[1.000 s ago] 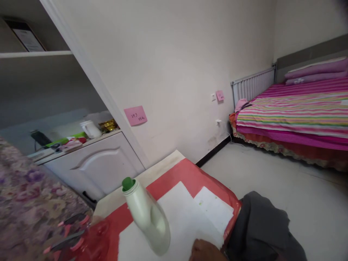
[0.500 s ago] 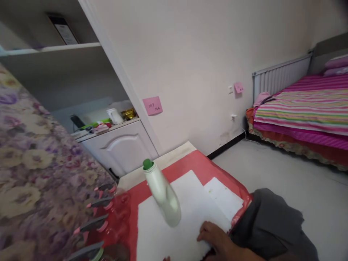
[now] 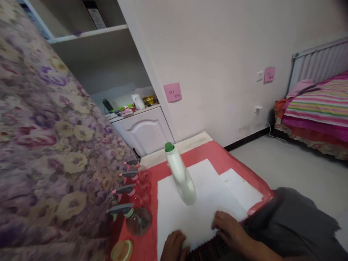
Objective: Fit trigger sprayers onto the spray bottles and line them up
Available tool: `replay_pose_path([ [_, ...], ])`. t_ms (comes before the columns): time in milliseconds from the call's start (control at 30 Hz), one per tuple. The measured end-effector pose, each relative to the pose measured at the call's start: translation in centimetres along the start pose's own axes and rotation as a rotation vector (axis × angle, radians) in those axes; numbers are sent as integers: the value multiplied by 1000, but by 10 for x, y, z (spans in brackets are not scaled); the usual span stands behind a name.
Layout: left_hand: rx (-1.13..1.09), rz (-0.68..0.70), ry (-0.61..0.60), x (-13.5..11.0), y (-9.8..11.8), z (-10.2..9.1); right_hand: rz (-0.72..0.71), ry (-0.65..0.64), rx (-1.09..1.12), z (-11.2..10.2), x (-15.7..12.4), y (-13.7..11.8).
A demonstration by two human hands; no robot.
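Observation:
A pale green bottle [image 3: 181, 177] with a green spout in its neck and no cap over it stands on a white cloth [image 3: 201, 212]. My right hand [image 3: 230, 229] rests on the cloth's near edge, right of the bottle; its fingers are bent, with the thumb apart from them. At the bottom of the view, my left hand [image 3: 173, 246] lies on the near left part of the cloth, fingers curved and thumb apart. Neither hand touches the bottle, and nothing shows inside them.
Several clear spray bottles [image 3: 138, 221] with grey triggers line the left side of the red-covered table [image 3: 198, 152], beside a floral curtain [image 3: 73, 163]. A round lid [image 3: 122, 250] lies nearer. A second white cloth [image 3: 241, 186] sits at right. Dark clothing [image 3: 288, 221] is at lower right.
The view has swung left and down, so the table appears farther right. My left hand has come into view on the cloth. My right hand stays by the cloth's near edge.

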State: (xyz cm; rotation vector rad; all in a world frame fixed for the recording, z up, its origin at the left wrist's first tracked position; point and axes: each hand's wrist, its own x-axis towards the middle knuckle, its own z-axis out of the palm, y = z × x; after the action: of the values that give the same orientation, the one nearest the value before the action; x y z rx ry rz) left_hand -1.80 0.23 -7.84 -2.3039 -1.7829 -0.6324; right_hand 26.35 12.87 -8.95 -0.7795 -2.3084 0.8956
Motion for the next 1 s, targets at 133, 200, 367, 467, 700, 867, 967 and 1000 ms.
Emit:
replay_pose_path([
  [133,100,-166,87,19,0,1,9,-11,-28,-2,-2,-4],
  [200,190,-281,117,30,-7,10,20,-26,-42,-2,-3,-4],
  [367,355,-408,33,43,-32,32,31,-43,-65,3,-4,1],
  [467,386,-416,10,43,-37,34,19,-44,-58,1,-4,1],
  [700,357,-473,-158,50,-29,20,41,-26,5,-8,-4,-12],
  [867,277,-556,-322,62,-24,3,26,-41,-61,-1,-3,-13],
  [967,235,-572,-382,70,-21,-3,35,-45,-90,3,-2,-12],
  [1000,218,-555,-378,72,-19,-2,37,-45,-95,4,-2,-11],
])
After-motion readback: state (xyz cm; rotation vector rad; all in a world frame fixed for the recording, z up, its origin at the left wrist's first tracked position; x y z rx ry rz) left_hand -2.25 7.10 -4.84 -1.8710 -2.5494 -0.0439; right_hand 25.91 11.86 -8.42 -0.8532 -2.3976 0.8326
